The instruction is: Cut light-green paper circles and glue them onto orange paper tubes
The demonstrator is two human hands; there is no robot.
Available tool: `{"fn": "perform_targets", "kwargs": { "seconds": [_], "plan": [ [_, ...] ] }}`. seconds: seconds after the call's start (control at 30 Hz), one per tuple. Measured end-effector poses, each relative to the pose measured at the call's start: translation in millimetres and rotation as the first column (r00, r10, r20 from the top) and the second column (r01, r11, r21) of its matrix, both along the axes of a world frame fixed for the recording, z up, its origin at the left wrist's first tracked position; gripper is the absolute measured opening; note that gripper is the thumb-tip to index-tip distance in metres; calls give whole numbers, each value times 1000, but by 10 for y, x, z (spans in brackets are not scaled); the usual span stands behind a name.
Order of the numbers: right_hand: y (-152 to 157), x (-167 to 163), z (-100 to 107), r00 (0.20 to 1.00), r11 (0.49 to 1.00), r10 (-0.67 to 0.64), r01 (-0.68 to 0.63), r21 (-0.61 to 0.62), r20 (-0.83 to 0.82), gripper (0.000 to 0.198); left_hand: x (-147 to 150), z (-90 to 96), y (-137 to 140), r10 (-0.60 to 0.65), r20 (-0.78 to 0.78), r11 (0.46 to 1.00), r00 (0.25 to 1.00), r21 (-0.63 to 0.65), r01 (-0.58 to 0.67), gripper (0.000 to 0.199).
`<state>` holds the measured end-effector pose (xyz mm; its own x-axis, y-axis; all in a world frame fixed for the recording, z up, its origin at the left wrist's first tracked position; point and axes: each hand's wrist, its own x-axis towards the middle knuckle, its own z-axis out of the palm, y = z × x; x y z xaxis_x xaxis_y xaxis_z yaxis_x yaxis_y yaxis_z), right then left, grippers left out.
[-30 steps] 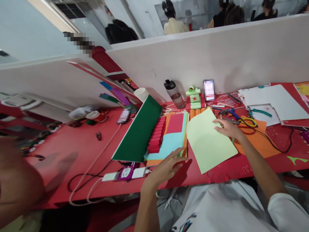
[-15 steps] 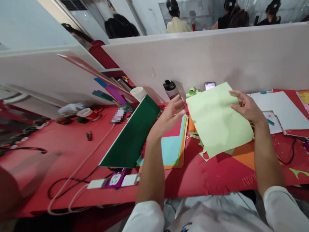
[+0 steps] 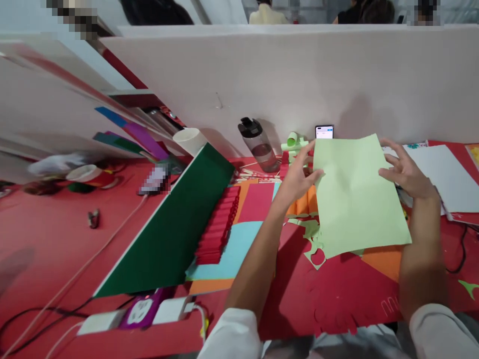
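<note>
A light green sheet of paper (image 3: 355,199) is held up between my two hands above the table. My left hand (image 3: 297,174) pinches its left edge near the top, thumb in front and fingers partly behind. On the opposite side, my right hand (image 3: 406,172) grips the right edge, with some fingers behind the sheet. Green paper scraps with cut-out holes (image 3: 317,252) lie under its lower left corner. Orange paper rolls (image 3: 302,203) are beside my left wrist, and small green rolls (image 3: 294,142) sit behind that hand.
A green board (image 3: 168,229) leans at left beside folded red paper (image 3: 219,229) and coloured sheets (image 3: 243,239). At the back stand a water bottle (image 3: 260,144) and a phone (image 3: 324,131). A power strip (image 3: 140,311) with cables runs along the front edge; white sheets (image 3: 447,177) lie at right.
My left hand has moved right from open air and taken the sheet's left edge. The sheet now hangs straighter, facing me. The view has shifted a little downward.
</note>
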<state>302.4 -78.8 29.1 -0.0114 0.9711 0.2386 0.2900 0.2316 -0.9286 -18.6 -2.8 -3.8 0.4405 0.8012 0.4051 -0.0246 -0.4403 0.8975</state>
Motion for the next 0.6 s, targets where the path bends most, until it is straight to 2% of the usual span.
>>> {"fn": "perform_targets", "kwargs": {
  "seconds": [0.1, 0.2, 0.27, 0.4, 0.6],
  "plan": [
    [21, 38, -60, 992, 994, -20, 6, -107, -123, 104, 48, 29, -43, -79, -26, 997, 997, 16, 79, 67],
    [51, 31, -96, 988, 992, -87, 73, -107, -130, 110, 33, 86, -55, -134, -57, 990, 989, 31, 136, 53],
    [66, 11, -109, 986, 993, -86, 73, -93, -143, 102, 3, 112, -38, -126, -59, 991, 990, 41, 128, 45],
    [73, -31, -156, 990, 996, -30, 18, -89, -136, 68, -69, 120, 40, -79, -39, 996, 996, 30, 80, 37],
    [91, -114, -225, 993, 958, 110, -117, -262, -41, 56, -132, 51, 161, 107, 62, 994, 992, 18, -109, 29]
  ]
}}
